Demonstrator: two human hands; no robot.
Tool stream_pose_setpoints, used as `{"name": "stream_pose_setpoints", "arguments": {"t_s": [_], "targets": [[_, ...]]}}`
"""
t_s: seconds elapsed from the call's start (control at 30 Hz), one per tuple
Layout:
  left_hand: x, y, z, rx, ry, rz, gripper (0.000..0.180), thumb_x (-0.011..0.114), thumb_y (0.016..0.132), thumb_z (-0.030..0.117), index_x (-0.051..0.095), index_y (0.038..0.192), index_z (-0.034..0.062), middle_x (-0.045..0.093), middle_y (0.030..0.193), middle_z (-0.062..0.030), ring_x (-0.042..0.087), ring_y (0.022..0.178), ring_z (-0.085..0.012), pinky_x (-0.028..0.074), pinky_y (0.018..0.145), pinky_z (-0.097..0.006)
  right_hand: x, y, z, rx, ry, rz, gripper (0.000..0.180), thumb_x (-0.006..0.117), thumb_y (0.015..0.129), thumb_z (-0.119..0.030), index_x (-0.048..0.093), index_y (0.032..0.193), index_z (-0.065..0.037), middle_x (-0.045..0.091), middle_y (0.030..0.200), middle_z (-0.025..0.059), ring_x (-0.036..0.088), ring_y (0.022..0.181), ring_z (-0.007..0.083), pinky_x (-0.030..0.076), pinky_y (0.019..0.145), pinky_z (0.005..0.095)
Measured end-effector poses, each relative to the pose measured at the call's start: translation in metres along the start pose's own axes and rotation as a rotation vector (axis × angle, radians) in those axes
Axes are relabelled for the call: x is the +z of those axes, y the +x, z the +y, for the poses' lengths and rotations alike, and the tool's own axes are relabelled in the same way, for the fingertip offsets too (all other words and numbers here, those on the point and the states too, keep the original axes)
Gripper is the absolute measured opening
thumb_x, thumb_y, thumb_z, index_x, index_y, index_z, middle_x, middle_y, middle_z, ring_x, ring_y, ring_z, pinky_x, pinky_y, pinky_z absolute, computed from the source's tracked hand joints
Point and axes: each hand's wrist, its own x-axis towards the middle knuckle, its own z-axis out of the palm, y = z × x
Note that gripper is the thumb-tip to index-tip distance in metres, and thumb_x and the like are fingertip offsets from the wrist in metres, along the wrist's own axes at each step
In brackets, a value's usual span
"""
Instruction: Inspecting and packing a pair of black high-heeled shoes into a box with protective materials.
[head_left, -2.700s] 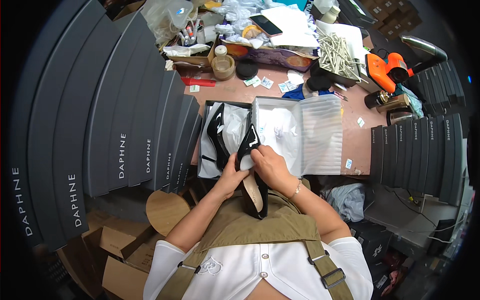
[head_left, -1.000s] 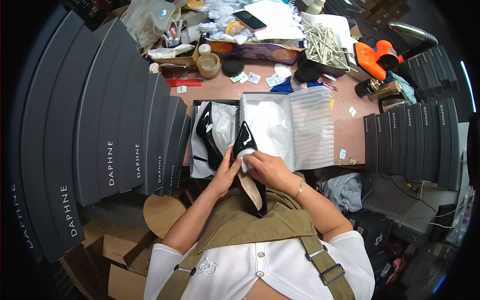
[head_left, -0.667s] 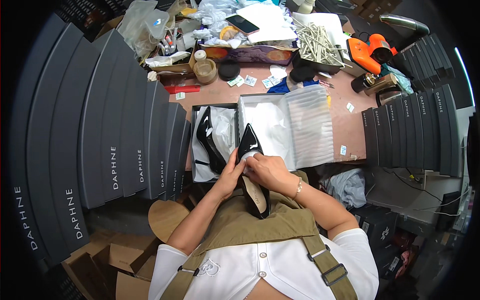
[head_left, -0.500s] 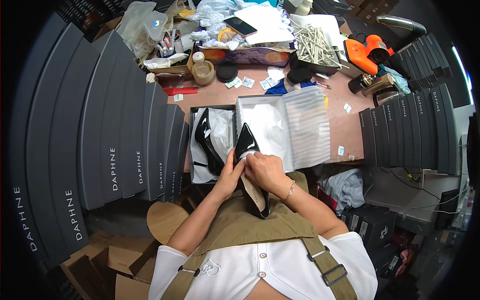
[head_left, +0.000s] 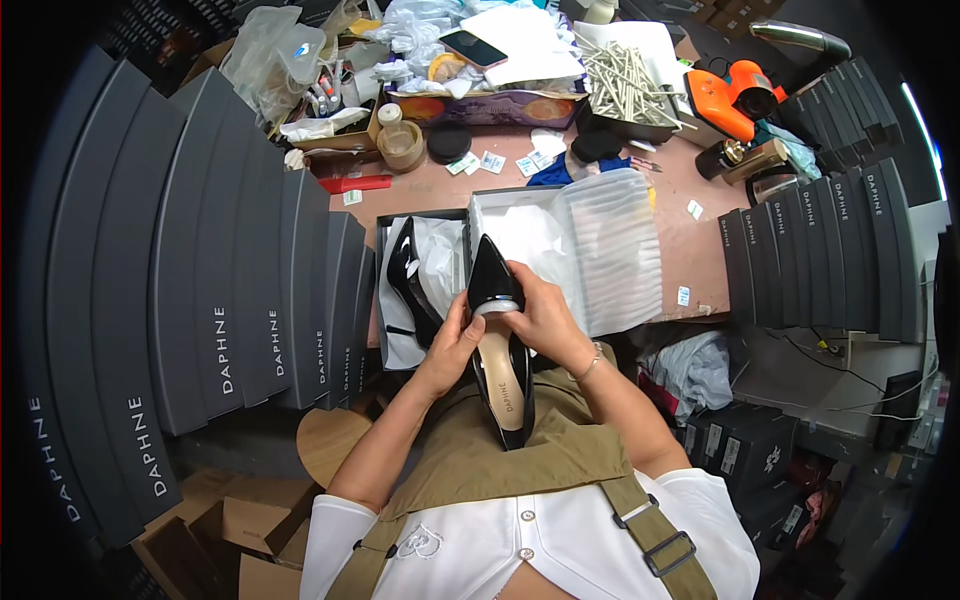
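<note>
Shoes [head_left: 490,280], two: one boxed, one clamped by fingers [head_left: 525,280] of left hand [head_left: 447,352] and right hand [head_left: 550,325].

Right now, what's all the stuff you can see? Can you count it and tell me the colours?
held shoe: 1, shiny black, between both hands
white stuffing: 1 wad, white, at that shoe's opening
other shoe: 1, black, in the open shoebox
open shoebox: 1, dark grey, on the table
table: 1, pinkish
clear wrap: 1 sheet, whitish, right of the shoebox
closed boxes: many, dark grey, both sides
phone: 1, dark screen, on the far pile
sticks: many, whitish, far tray
orange tool: 1, orange, far right
stool: 1, tan, lower left
cartons: several, brown, lower left
Other clutter: too jumbled to count
left hand: 1, bare, shoe's left side
right hand: 1, bare, shoe's right side
</note>
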Motion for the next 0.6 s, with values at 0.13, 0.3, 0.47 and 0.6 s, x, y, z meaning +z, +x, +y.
{"name": "stream_pose_setpoints", "arguments": {"t_s": [0.13,0.3,0.47,0.6], "targets": [[-0.006,0.013,0.029,0.062,-0.093,0.143,0.07,0.047,0.096,0.048,0.03,0.141,-0.0038,0.046,0.127,-0.0117,0.044,0.117,-0.016,0.033,0.101,-0.028,-0.002,-0.003,-0.018,-0.101,0.022,0.022,0.056,0.067,0.07,-0.002,0.048,0.122,0.002,0.063,0.095,0.0223,0.064,0.084,0.0357,0.051,0.071,0.0366],[-0.001,0.027,0.048,0.025,-0.079,0.08,0.052,0.074,0.083,0.024,0.048,0.12,-0.0006,0.058,0.106,-0.0038,0.054,0.097,-0.0103,0.045,0.086,-0.025,-0.005,0.0,-0.025,-0.074,0.062,-0.038,0.054,0.067,0.07,-0.003,0.048,0.12,0.003,0.062,0.099,0.024,0.062,0.088,0.0393,0.051,0.074,0.0398],[0.006,0.029,0.047,0.001,0.067,0.133,0.062,0.081,0.075,0.027,0.047,0.12,-0.0003,0.058,0.107,-0.0066,0.055,0.098,-0.0126,0.046,0.086,-0.028,-0.003,-0.002,-0.025,-0.067,0.021,-0.034,0.052,0.067,0.071,-0.003,0.049,0.119,0.003,0.062,0.099,0.0237,0.062,0.09,0.0392,0.051,0.075,0.0393],[0.011,0.023,0.057,0.021,0.324,0.132,0.082,0.088,0.064,0.032,0.042,0.124,-0.0001,0.057,0.108,-0.01,0.055,0.102,-0.017,0.046,0.089,-0.03,0.001,-0.003,-0.015,-0.125,0.051,-0.023,0.052,0.068,0.072,-0.004,0.05,0.12,0.003,0.063,0.1,0.0233,0.062,0.092,0.0394,0.051,0.077,0.0395]]}}
